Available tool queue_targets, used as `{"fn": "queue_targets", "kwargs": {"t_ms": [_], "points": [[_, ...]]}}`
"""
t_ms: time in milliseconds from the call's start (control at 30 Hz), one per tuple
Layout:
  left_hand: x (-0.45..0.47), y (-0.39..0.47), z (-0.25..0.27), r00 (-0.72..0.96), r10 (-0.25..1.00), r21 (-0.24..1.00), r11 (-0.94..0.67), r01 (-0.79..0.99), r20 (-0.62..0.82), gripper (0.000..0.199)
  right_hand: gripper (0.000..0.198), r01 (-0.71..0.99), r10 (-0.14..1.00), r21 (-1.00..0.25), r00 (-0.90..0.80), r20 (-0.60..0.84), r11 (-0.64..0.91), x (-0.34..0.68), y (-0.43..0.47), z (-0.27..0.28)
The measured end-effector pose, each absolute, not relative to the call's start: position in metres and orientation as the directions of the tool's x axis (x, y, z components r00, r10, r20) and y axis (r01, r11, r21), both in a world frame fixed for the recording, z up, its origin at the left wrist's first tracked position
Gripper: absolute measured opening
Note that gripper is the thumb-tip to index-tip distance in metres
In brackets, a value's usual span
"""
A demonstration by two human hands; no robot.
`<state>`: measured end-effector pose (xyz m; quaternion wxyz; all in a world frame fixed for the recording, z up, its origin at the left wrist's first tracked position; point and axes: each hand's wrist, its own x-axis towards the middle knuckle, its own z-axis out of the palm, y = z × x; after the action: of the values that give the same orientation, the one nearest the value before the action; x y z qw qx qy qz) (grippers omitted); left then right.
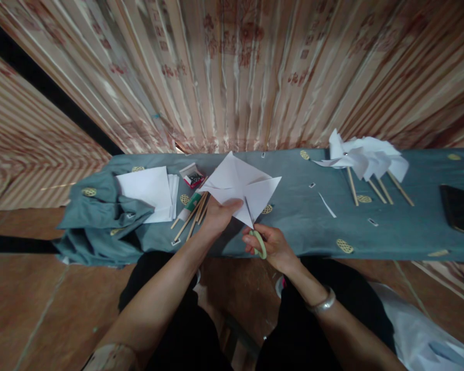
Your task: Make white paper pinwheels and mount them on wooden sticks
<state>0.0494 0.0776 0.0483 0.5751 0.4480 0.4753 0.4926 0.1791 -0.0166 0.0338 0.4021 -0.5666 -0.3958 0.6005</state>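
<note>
While brown floor (34, 288) with pale joint lines spreads below, two legs (170, 330) in black reach up to the near edge of the desk (294, 239), and something white and crumpled (429, 335) lies beside the leg on the right. A silver bracelet (324, 301) circles the right wrist. The right hand (274, 248) is closed around the pale green handles of a pair of scissors (260, 245), whose dark blade shows against the near corner of a folded white paper (235, 178). That paper is held above the desk by the left hand (218, 216), which grips it with the thumb on top.

A grey-green cloth (406, 226) printed with yellow shapes covers the desk, bunched at the left end. On it, to the left, lie loose wooden sticks (192, 225), a green and white tube (188, 207) and a stack of white sheets (145, 193). To the right are a thin paper strip (327, 205) and a dark phone (460, 208) near the picture's edge. Farther back sit a small open box (192, 176) and white pinwheels (365, 157) on sticks, overlapping in a row. Behind the desk hangs a pleated, flower-printed curtain (247, 77), with a black bar (50, 87) slanting at left.
</note>
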Motion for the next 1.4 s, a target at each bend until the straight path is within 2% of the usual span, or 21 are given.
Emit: {"fn": "queue_targets", "kwargs": {"t_ms": [133, 333, 800, 1400], "points": [[0.0487, 0.0775, 0.0473, 0.067, 0.993, 0.984, 0.108, -0.141, -0.099, 0.038, 0.047, -0.051, 0.928, -0.926, -0.035, -0.372, -0.373, 0.1801, -0.0162, 0.035], [0.0485, 0.0756, 0.0455, 0.094, 0.99, 0.987, 0.116, -0.11, -0.106, 0.025, 0.042, 0.0, 0.94, -0.941, -0.042, -0.338, -0.338, 0.1818, -0.0148, 0.0394], [0.0495, 0.0729, 0.048, 0.106, 0.987, 0.981, 0.132, -0.139, -0.118, 0.028, 0.041, 0.008, 0.939, -0.94, -0.034, -0.341, -0.341, 0.1817, -0.0152, 0.038], [0.0486, 0.0715, 0.0482, 0.1, 0.988, 0.991, 0.121, -0.056, -0.115, 0.036, 0.044, 0.08, 0.95, -0.948, -0.012, -0.311, -0.31, 0.1819, -0.0149, 0.0399]]}}
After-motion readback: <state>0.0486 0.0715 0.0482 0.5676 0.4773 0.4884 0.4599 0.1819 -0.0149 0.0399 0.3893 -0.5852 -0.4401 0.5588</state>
